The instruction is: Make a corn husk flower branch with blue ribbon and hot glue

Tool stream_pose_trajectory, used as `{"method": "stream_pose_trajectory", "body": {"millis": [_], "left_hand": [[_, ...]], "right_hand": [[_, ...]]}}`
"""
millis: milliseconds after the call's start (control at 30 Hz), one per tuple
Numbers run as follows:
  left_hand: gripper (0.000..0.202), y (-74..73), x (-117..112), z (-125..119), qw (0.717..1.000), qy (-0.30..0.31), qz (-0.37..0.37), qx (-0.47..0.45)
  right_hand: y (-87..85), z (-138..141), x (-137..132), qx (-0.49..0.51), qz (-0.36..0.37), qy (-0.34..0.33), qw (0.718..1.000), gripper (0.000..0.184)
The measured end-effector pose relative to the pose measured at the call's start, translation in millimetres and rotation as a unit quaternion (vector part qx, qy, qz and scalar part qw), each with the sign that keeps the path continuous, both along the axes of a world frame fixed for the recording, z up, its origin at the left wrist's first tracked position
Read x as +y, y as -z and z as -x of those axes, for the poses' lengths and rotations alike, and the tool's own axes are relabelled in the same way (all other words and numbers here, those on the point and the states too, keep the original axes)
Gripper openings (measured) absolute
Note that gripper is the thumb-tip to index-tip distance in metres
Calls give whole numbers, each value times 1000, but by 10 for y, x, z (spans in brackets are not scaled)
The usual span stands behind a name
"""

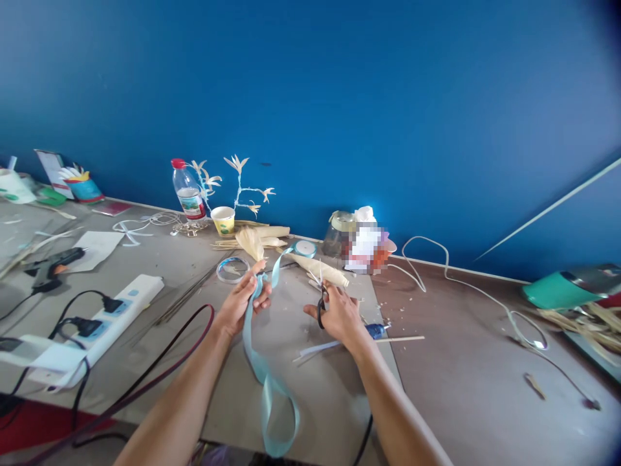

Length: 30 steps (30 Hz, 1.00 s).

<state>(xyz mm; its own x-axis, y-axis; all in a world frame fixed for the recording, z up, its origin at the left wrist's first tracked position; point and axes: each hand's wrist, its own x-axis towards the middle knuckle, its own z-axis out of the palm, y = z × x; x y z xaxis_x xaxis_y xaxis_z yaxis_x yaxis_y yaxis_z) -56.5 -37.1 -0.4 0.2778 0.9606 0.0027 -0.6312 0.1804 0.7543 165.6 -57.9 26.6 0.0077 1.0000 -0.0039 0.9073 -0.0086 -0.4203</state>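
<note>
- Left hand point(242, 301): fingers closed in a pinch on the base of a pale dried-husk flower point(251, 244) and on light blue satin ribbon point(249, 333). Flower tips point away from the body.
- Right hand point(342, 314): grips black-handled scissors point(322, 299); blades point forward and slightly left, and look a little apart.
- Ribbon: one run goes forward and right from the left fingers to the ribbon spool point(305, 248), beyond and between the hands. Another drops back toward the body from the left palm and ends low in a loop between the forearms.
- Key relation: the spool-side run slants between left fingers and spool, left of the scissor blades and apart from them. Left hand is on the ribbon; right hand is well clear of it. Blade line and ribbon run both point roughly forward, not square to each other.
- Near the hands: tapered husk roll point(330, 272) just beyond the right fingers; clear tape roll point(233, 281) just left of the left fingertips; blue-handled tool point(376, 331) beside the right wrist.
- Hard to make out: ribbon bunched at left fingertips, knotted or merely pinched, cannot tell. Right fingers partly hide the scissor pivot. Packet point(366, 246) beyond the right hand is pixelated. Forearms cut off at the lower edge.
</note>
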Motion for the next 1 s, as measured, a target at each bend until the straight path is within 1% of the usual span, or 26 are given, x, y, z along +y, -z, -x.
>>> {"method": "stream_pose_trajectory", "body": {"millis": [100,233,333,400,500,600,700,767,867,933,1000], "left_hand": [[44,-22,28,62,997,-18,14,-73],[40,-77,38,115,987,-28,34,-152],[39,-128,24,140,982,-49,29,-178],[38,-143,17,155,982,-67,25,-175],[35,-122,15,175,985,-76,23,-154],[26,-78,1,194,989,-61,26,-130],[18,-39,-29,211,994,-47,10,-97],[18,-13,-44,212,996,-35,-20,-82],[19,22,-44,189,995,0,-63,-83],[19,32,-37,163,994,25,-75,-75],[16,32,-33,140,995,32,-76,-52]], "right_hand": [[-95,-65,37,-74,22,-15,997,62],[-164,-83,181,-163,-18,-29,986,53],[-161,-44,354,-199,-39,-40,978,51],[-146,-6,467,-211,-36,-47,976,53],[-127,55,575,-208,-2,-75,975,59],[-122,119,603,-200,42,-115,972,65],[-119,170,610,-196,90,-143,966,69],[-114,192,625,-198,122,-148,961,74],[-109,229,647,-208,160,-160,952,80],[-113,273,646,-222,171,-163,946,83],[-119,332,630,-247,164,-151,943,84]]}}
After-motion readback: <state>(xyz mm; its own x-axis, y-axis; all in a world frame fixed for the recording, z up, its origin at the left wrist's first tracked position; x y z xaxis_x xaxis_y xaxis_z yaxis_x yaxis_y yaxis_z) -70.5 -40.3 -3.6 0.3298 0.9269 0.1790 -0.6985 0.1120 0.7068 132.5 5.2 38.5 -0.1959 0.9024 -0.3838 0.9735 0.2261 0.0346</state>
